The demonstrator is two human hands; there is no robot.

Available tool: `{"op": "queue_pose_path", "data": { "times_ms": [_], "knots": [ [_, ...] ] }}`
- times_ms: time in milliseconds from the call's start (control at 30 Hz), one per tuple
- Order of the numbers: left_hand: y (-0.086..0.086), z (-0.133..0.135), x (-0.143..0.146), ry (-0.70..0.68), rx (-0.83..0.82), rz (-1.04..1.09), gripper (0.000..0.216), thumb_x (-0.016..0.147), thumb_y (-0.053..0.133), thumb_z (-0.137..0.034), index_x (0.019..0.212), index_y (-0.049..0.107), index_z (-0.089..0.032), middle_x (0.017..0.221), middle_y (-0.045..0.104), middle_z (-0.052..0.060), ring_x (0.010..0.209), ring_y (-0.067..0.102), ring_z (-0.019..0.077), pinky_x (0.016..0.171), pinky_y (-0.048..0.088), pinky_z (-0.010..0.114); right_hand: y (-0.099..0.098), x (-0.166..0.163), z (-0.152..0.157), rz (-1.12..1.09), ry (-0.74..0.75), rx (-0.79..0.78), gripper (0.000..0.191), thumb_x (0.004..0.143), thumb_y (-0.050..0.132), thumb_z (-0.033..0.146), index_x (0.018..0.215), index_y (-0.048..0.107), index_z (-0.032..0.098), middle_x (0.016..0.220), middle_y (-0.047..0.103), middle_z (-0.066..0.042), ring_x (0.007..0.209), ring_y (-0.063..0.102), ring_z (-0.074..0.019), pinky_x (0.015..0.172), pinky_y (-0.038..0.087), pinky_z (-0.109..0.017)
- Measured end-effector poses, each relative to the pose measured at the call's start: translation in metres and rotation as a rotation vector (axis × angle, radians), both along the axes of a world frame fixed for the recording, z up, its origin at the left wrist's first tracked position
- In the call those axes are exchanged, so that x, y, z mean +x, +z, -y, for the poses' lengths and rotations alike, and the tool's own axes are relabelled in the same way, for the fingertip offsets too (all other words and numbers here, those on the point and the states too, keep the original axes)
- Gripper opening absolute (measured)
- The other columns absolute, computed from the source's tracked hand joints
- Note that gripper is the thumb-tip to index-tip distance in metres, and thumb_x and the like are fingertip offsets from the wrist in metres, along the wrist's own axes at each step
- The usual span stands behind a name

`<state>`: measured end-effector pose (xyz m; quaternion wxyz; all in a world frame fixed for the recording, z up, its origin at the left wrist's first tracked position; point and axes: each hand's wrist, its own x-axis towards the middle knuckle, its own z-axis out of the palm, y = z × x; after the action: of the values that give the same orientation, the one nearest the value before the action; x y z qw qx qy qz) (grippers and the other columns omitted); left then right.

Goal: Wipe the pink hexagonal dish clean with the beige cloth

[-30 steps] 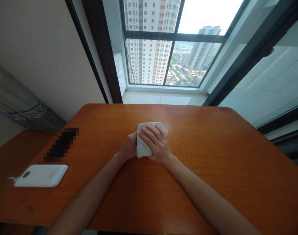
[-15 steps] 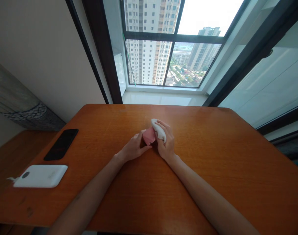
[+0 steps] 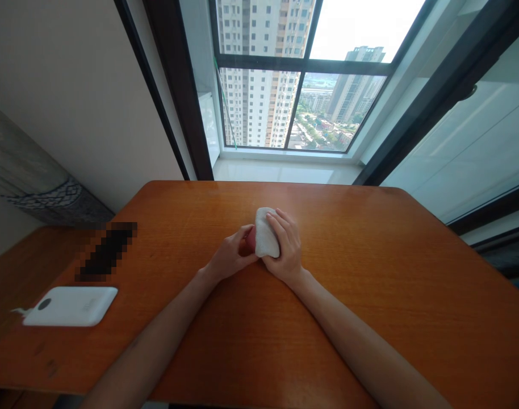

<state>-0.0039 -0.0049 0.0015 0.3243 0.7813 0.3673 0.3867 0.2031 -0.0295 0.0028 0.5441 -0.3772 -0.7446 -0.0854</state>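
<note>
At the middle of the orange-brown wooden table (image 3: 370,295), my left hand (image 3: 229,258) is closed on a small pink object (image 3: 250,240), mostly hidden, holding it from the left. My right hand (image 3: 287,249) is closed on a folded white cloth (image 3: 266,238) and presses it against the right side and top of the pink object. The two hands touch each other around it.
A white power bank (image 3: 72,305) lies near the table's left front edge. A dark flat device, blurred out (image 3: 106,251), lies behind it. A large window (image 3: 293,85) and its sill stand beyond the far table edge; a wall is at the left.
One second ago the white cloth covered the object under both hands. Half a second ago it was drawn right, baring the pink object. Now the cloth is back over most of it.
</note>
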Motion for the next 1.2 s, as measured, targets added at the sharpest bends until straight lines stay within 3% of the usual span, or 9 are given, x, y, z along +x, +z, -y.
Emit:
{"op": "queue_pose_path", "data": {
  "times_ms": [167,333,633,733,833,900,1033,1133,1200],
  "knots": [
    [-0.005,0.002,-0.002,-0.038,-0.041,-0.003,0.074,0.081,0.092,-0.040,0.143,0.057,-0.021,0.128,0.081,0.012,0.108,0.081,0.0296,0.096,0.067,0.042,-0.001,0.002,-0.001,0.101,-0.039,0.059,0.075,0.094,0.071,0.047,0.166,0.054,0.033,0.167,0.060,-0.012,0.158,0.052,-0.0471,0.133,0.040,-0.075],
    [-0.007,0.001,-0.002,-0.036,-0.027,-0.008,0.077,0.081,0.090,-0.037,0.148,0.057,-0.018,0.124,0.082,0.012,0.100,0.081,0.0267,0.087,0.068,0.037,0.002,0.005,-0.002,0.107,0.064,0.017,0.066,0.100,0.068,0.052,0.163,0.058,0.035,0.163,0.065,-0.010,0.148,0.066,-0.0395,0.128,0.052,-0.063],
    [-0.006,0.000,0.000,0.014,0.096,-0.048,0.069,0.089,0.086,-0.044,0.149,0.059,-0.023,0.130,0.082,0.008,0.109,0.082,0.0259,0.099,0.066,0.036,-0.003,0.003,-0.010,-0.431,0.081,-0.352,0.039,0.113,0.050,0.042,0.138,0.075,0.026,0.140,0.082,-0.009,0.137,0.075,-0.0274,0.122,0.059,-0.050],
    [-0.007,-0.001,-0.001,0.019,0.093,-0.046,0.070,0.088,0.086,-0.045,0.148,0.060,-0.022,0.126,0.082,0.008,0.105,0.082,0.0262,0.096,0.066,0.037,0.000,0.006,-0.007,-0.229,0.118,-0.254,0.047,0.112,0.048,0.046,0.150,0.069,0.028,0.153,0.075,-0.011,0.146,0.069,-0.0308,0.127,0.055,-0.056],
    [-0.008,-0.002,-0.003,0.017,0.061,-0.049,0.056,0.087,0.083,-0.041,0.135,0.066,-0.018,0.107,0.084,0.007,0.085,0.079,0.0238,0.079,0.066,0.035,0.004,0.006,0.001,0.126,0.155,-0.081,0.061,0.106,0.055,0.057,0.161,0.061,0.032,0.164,0.066,-0.009,0.156,0.059,-0.0381,0.136,0.042,-0.064],
    [-0.008,-0.002,-0.004,0.024,0.050,-0.064,0.047,0.086,0.081,-0.038,0.127,0.069,-0.017,0.098,0.084,0.007,0.075,0.075,0.0221,0.070,0.063,0.034,0.005,0.004,0.003,0.227,0.168,-0.041,0.064,0.104,0.057,0.059,0.163,0.059,0.033,0.164,0.066,-0.008,0.157,0.058,-0.0392,0.138,0.037,-0.066],
    [-0.006,-0.001,-0.002,0.031,0.101,-0.065,0.066,0.087,0.085,-0.044,0.144,0.064,-0.019,0.119,0.084,0.010,0.096,0.082,0.0270,0.089,0.068,0.038,0.001,0.001,-0.002,-0.072,0.103,-0.152,0.052,0.109,0.052,0.049,0.154,0.067,0.027,0.158,0.070,-0.011,0.151,0.063,-0.0346,0.131,0.047,-0.060],
    [-0.005,-0.001,0.000,0.037,0.115,-0.066,0.072,0.090,0.086,-0.050,0.151,0.061,-0.020,0.134,0.082,0.012,0.114,0.082,0.0298,0.104,0.067,0.041,-0.001,0.002,-0.008,-0.380,0.058,-0.356,0.045,0.115,0.041,0.044,0.139,0.074,0.025,0.137,0.082,-0.009,0.130,0.076,-0.0272,0.117,0.060,-0.049],
    [-0.005,-0.001,-0.001,0.036,0.106,-0.069,0.073,0.090,0.086,-0.051,0.151,0.062,-0.020,0.134,0.082,0.012,0.115,0.082,0.0301,0.105,0.067,0.042,-0.001,0.003,-0.008,-0.403,0.049,-0.397,0.046,0.116,0.038,0.043,0.138,0.074,0.026,0.135,0.083,-0.008,0.126,0.078,-0.0259,0.116,0.061,-0.048]
  ]
}}
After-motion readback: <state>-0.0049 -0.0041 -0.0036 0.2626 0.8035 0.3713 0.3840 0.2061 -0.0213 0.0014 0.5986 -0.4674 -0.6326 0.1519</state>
